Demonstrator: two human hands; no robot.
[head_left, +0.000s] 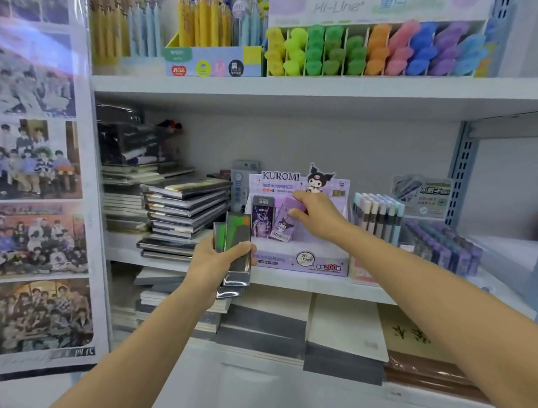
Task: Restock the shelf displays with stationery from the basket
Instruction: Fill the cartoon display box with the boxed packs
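Observation:
A purple Kuromi display box (302, 263) of pencil-lead packs stands on the middle shelf. My right hand (317, 216) reaches into it and pinches a purple lead pack (295, 204) at the top of the box. Another purple pack (283, 227) and a dark pack (262, 215) stand inside the box. My left hand (212, 264) grips a small stack of shiny, holographic packs (235, 251) just in front of the box's left corner. The basket is out of view.
Stacked dark notebooks (185, 213) sit left of the box, and pen sets (380, 217) and purple packs (443, 249) to its right. Highlighters (373, 51) and pens fill the top shelf. Paper pads lie on the lower shelf (342, 328). A photo poster (37, 177) hangs at left.

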